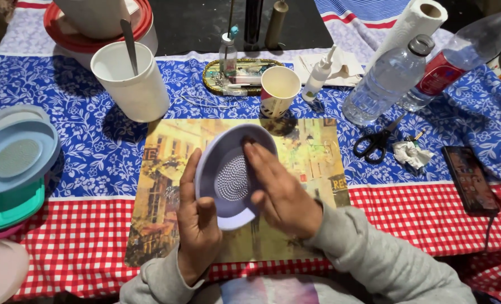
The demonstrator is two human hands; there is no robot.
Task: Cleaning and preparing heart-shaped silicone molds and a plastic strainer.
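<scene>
My left hand (197, 222) grips the left rim of a small lilac grater plate (228, 174) and holds it tilted up above a picture placemat (163, 169). The plate has a round patch of tiny raised bumps in its middle. My right hand (281, 194) lies flat against the plate's right side, with its fingers stretched over the bumpy patch. Both arms wear grey sleeves.
A white tub with a spoon (132, 81) and a paper cup (278, 90) stand behind the mat. A stack of similar blue and green plates (14, 157) sits at the left. Plastic bottles (385, 81), scissors (377, 141), a paper roll (413, 25) and a phone (470, 177) are on the right.
</scene>
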